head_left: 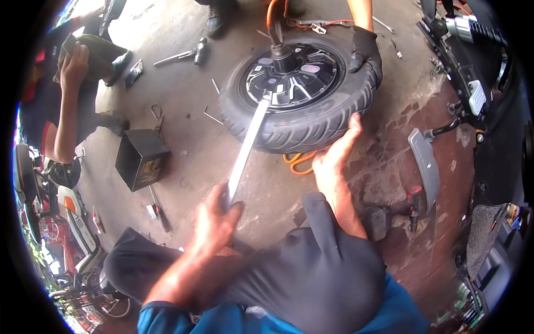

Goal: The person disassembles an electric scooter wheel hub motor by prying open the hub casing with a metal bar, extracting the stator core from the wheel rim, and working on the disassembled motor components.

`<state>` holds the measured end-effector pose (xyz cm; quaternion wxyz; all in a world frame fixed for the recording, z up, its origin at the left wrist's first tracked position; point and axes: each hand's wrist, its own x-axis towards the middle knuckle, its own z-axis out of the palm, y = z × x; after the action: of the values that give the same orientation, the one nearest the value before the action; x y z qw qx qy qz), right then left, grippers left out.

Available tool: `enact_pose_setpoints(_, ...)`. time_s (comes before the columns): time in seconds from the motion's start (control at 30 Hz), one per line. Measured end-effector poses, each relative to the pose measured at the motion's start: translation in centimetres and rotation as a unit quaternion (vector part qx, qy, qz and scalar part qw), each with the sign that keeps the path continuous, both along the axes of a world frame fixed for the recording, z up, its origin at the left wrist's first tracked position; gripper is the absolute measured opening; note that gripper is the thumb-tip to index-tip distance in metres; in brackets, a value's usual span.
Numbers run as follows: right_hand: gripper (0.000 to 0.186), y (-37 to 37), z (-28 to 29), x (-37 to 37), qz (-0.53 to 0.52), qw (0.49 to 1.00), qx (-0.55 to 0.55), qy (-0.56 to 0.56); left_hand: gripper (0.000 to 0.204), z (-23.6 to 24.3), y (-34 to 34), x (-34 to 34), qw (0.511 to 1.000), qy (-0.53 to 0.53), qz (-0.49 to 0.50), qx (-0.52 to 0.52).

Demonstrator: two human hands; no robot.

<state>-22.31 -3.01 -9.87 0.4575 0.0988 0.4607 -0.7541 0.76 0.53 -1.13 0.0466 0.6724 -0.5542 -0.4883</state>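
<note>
A scooter wheel with a black hub motor (317, 75) and a thick-treaded tire (300, 131) is in front of me, tilted above the floor. My left hand (214, 220) is closed around a long flat metal tire lever (247, 147). The lever's far end meets the rim at the tire's near inner edge. My right hand (336, 158) grips the tire's near right side, its thumb along the tread and some fingers hidden. Another person's black-gloved hand (366, 58) holds the tire's far right side. An orange cable (271, 14) runs up by the wheel's axle.
A black box (142, 158), a hammer (200, 51) and a bent hex key (212, 116) lie on the floor at left. A screwdriver (160, 217) lies nearer me. Another person holding a dark cloth (92, 55) is at far left. Scooter parts (425, 167) stand at right.
</note>
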Motion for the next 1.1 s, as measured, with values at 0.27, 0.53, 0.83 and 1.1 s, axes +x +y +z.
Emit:
enact_pose_setpoints(0.27,0.082,0.0,-3.0,0.7,-0.034,0.999,-0.014,0.038,0.038,9.0,-14.4,1.0,0.930,-0.115,-0.343,0.069)
enact_pose_setpoints(0.53,0.083,-0.2,-1.1,0.9,-0.013,1.000,-0.009,0.028,0.037,10.9,-17.3,-2.3,0.876,-0.209,-0.429,0.076)
enact_pose_setpoints(0.83,0.081,0.5,-3.1,0.8,-0.019,0.999,-0.011,0.032,0.021,7.2,-7.8,-0.6,0.961,-0.049,-0.270,0.036)
enact_pose_setpoints(1.1,0.081,-0.1,-3.3,0.3,-0.036,0.997,0.034,0.053,0.032,4.5,-4.4,-1.1,0.991,-0.048,-0.103,0.071)
